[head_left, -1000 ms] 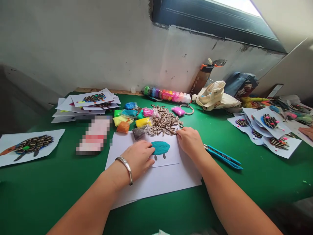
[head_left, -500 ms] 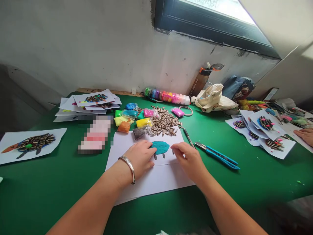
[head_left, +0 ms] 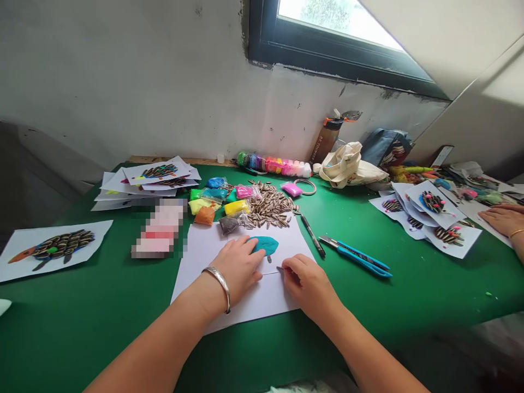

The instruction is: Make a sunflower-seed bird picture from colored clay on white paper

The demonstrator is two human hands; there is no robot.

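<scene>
My left hand (head_left: 239, 267), with a silver bangle on the wrist, lies flat and open on a white sheet of paper (head_left: 282, 297). Its fingertips touch the left edge of a flat teal clay shape (head_left: 268, 244) stuck on a smaller sheet. My right hand (head_left: 305, 281) is closed in a pinch just below and right of the clay, with a sunflower seed (head_left: 280, 268) at its fingertips. A pile of striped sunflower seeds (head_left: 270, 210) lies behind the paper.
Small bags of coloured clay (head_left: 237, 206) sit left of the seeds. A black pen (head_left: 313, 237) and a blue cutter (head_left: 356, 256) lie to the right. Finished seed pictures (head_left: 53, 245) and paper stacks (head_left: 143, 177) are on the green table's left. Another person's hand (head_left: 503, 218) rests at the far right.
My right hand left the seed pile and drew back toward me with a seed, stopping below the clay. My left hand stayed on the paper. The view tilted up slightly.
</scene>
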